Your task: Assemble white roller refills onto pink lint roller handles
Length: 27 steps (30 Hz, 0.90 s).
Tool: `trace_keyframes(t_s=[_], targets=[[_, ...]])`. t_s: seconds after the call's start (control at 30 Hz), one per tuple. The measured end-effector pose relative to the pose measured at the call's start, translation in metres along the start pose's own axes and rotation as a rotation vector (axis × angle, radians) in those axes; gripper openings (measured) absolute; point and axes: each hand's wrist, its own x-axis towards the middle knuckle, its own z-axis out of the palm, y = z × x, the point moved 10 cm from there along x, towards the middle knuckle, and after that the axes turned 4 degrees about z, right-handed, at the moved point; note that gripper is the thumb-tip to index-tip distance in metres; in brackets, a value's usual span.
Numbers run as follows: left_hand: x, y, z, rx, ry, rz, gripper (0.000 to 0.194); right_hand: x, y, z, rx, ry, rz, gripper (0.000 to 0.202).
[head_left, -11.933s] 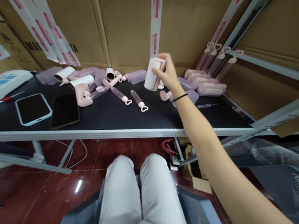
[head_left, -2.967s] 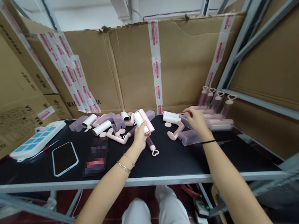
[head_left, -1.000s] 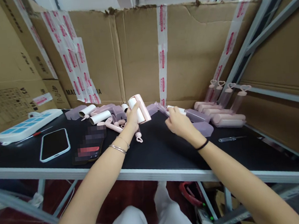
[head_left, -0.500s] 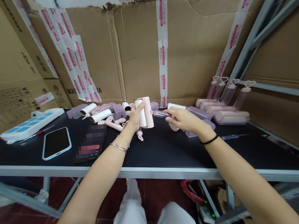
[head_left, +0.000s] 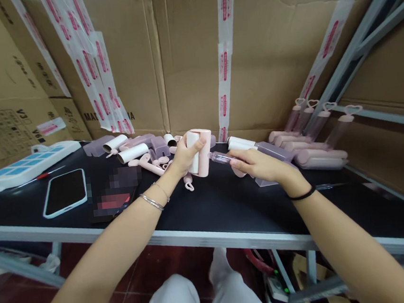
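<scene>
Left hand [head_left: 183, 157] is clamping the pink roller head [head_left: 199, 152] upright above the black table [head_left: 207, 208] — right hand [head_left: 256, 164], at its 3 o'clock, is pinching the clear handle [head_left: 220, 158], tip meeting the head.

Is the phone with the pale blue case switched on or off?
Off, it seems: the phone lies flat on the black table with a dark screen.

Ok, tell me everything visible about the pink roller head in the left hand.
The roller head is a pale pink plastic cover wrapped partly around a white roll, held upright above the black table. The left hand grips it from the left, thumb across the front. A clear tube handle, held by the right hand, points at its right side and meets it or nearly so.
</scene>
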Motion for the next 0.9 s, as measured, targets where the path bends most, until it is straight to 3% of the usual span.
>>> trace_keyframes(t_s=[0.2, 0.4, 0.63, 0.77, 0.83, 0.9], targets=[[0.004, 0.004, 0.000, 0.167, 0.035, 0.135, 0.050, 0.001, 0.004, 0.009, -0.041, -0.065, 0.031, 0.038], [0.001, 0.000, -0.002, 0.252, 0.057, 0.153, 0.048, 0.001, 0.007, 0.014, -0.167, -0.052, 0.108, 0.036], [0.001, -0.004, 0.008, 0.405, -0.044, 0.132, 0.042, 0.004, 0.008, 0.028, -0.361, -0.057, 0.141, 0.032], [0.007, 0.002, 0.007, 0.415, -0.071, 0.160, 0.042, 0.007, 0.011, 0.025, -0.337, 0.010, 0.187, 0.033], [0.010, 0.006, 0.001, 0.405, -0.027, 0.182, 0.041, 0.008, 0.015, 0.017, -0.263, 0.066, 0.189, 0.032], [0.012, 0.005, -0.011, 0.336, 0.071, 0.167, 0.042, 0.007, 0.023, -0.002, -0.167, 0.231, 0.183, 0.034]])
